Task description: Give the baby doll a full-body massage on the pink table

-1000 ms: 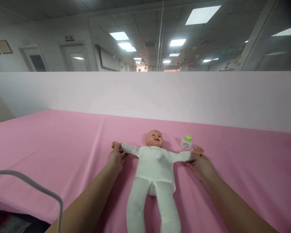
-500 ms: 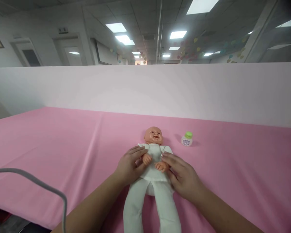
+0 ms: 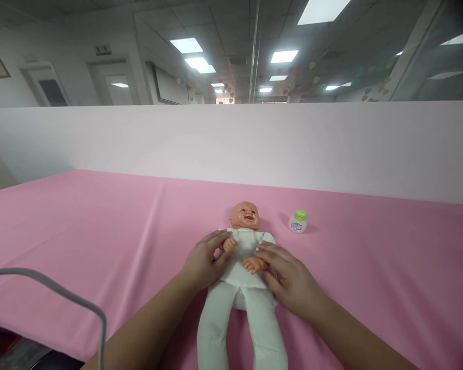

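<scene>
A baby doll (image 3: 241, 280) in a white top and white trousers lies on its back, its bald head towards the far wall. My left hand (image 3: 206, 259) is closed around the doll's arm on the left, with the small plastic hand showing past my thumb and fingers. On the other side, my right hand (image 3: 289, 277) grips the doll's other arm, which is bent across the belly. Parts of both doll arms are hidden behind my fingers. A small clear bottle (image 3: 297, 224) with a green cap and a printed label stands right of the doll's head.
Pink cloth (image 3: 100, 221) with some creases covers the table. A low white wall (image 3: 231, 144) runs along its back edge, with glass above it. At the lower left, a grey cable (image 3: 67, 294) curves down in front of the table.
The doll's arm in my left hand has shifted outward, to the left and slightly up. The arm in my right hand has moved a little to the left. The bottle stays put.
</scene>
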`<state>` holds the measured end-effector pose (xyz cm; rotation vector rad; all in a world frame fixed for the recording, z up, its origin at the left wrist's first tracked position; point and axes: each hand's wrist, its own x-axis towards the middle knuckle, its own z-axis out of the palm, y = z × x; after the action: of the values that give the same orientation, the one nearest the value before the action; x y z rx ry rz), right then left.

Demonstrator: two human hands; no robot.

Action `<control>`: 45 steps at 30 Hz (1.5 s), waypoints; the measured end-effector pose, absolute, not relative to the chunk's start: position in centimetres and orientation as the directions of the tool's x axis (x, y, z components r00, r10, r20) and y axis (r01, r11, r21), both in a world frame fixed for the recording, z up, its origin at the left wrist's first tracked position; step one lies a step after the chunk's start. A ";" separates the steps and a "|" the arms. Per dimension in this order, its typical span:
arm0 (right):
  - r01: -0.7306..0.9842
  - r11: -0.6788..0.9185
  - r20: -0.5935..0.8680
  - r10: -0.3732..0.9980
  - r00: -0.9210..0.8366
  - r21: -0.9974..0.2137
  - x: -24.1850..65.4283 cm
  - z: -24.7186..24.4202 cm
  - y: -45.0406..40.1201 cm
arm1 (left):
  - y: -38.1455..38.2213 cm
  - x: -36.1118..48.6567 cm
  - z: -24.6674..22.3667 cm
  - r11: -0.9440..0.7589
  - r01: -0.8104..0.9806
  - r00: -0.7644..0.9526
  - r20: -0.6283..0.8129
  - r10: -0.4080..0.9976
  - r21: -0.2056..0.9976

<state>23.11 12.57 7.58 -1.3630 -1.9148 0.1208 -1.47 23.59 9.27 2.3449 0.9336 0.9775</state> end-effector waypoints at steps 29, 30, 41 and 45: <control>-0.216 -0.006 -0.168 0.651 0.741 -0.976 35.5 2.5 17.1 | 32.2 -6.2 5.9 0.032 0.021 -0.275 -0.025 0.961 0.999; -0.185 -0.013 -0.151 0.640 0.754 -0.983 35.7 2.5 17.1 | 32.1 -6.3 6.0 0.024 0.068 -0.274 -0.005 0.962 0.997; -0.077 -0.023 -0.074 0.629 0.774 -0.997 37.3 0.9 17.7 | 30.6 -7.1 7.3 0.014 0.358 -0.198 0.062 0.978 0.934; -0.110 -0.015 -0.095 0.629 0.772 -0.994 37.7 0.6 18.0 | 30.6 -7.0 7.3 0.008 0.393 -0.197 0.075 0.978 0.920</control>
<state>37.67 17.96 0.58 -1.4797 -0.4442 0.6176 -6.97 30.56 7.31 1.4237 1.6521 1.1742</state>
